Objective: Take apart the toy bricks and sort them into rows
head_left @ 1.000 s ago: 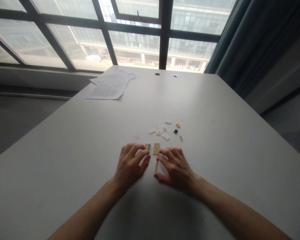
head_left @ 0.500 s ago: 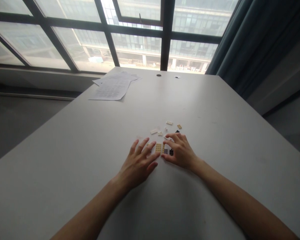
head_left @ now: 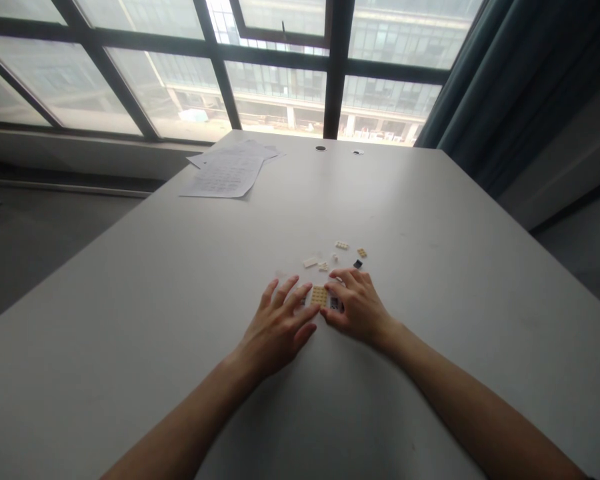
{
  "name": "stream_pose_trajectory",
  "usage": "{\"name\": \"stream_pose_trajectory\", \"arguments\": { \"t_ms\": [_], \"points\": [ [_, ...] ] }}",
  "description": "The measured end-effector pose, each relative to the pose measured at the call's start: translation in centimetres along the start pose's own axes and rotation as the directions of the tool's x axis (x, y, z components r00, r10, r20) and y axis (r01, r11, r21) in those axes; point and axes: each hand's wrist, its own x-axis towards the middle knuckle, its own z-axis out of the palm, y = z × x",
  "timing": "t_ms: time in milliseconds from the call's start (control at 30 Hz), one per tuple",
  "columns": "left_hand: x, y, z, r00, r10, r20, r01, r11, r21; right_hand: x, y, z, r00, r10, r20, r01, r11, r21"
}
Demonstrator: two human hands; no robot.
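Observation:
On the white table, a tan studded toy-brick plate (head_left: 319,295) lies flat between my two hands. My left hand (head_left: 279,325) rests palm down with its fingers spread; the index fingertip is at the plate's lower edge. My right hand (head_left: 359,301) has its thumb and index finger closed at the near and far ends of the plate's right side, where a narrow tan strip now meets it. A small dark brick (head_left: 335,303) shows under the right hand's fingers. Some pieces beneath both hands are partly hidden.
Beyond my hands lie a white flat piece (head_left: 311,263), small cream pieces (head_left: 323,266), a cream studded plate (head_left: 341,245), a small tan plate (head_left: 362,253) and a black piece (head_left: 358,264). Printed papers (head_left: 225,175) lie at the table's far left.
My right thumb and index finger have shifted left, bringing the narrow tan strip against the larger tan plate and closing the gap. The black piece beyond is less covered. The left hand is nearly still.

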Motion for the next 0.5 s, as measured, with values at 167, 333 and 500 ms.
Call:
{"name": "stream_pose_trajectory", "arguments": {
  "t_ms": [167, 333, 500],
  "points": [
    [-0.02, -0.13, 0.2, 1.0, -0.002, 0.003, 0.002, 1.0, -0.003, -0.1, 0.1, 0.13, 1.0, 0.006, 0.003, -0.006, 1.0, -0.004],
    [-0.11, -0.17, 0.24, 1.0, 0.007, 0.005, -0.007, 1.0, -0.006, -0.06, 0.07, 0.15, 1.0, -0.01, 0.001, 0.01, 1.0, -0.01],
    [-0.18, -0.32, 0.25, 0.998, 0.028, -0.052, -0.029, 0.999, -0.027, -0.15, 0.34, -0.04, 0.999, -0.017, -0.049, 0.017, 1.0, -0.005]
  ]
}}
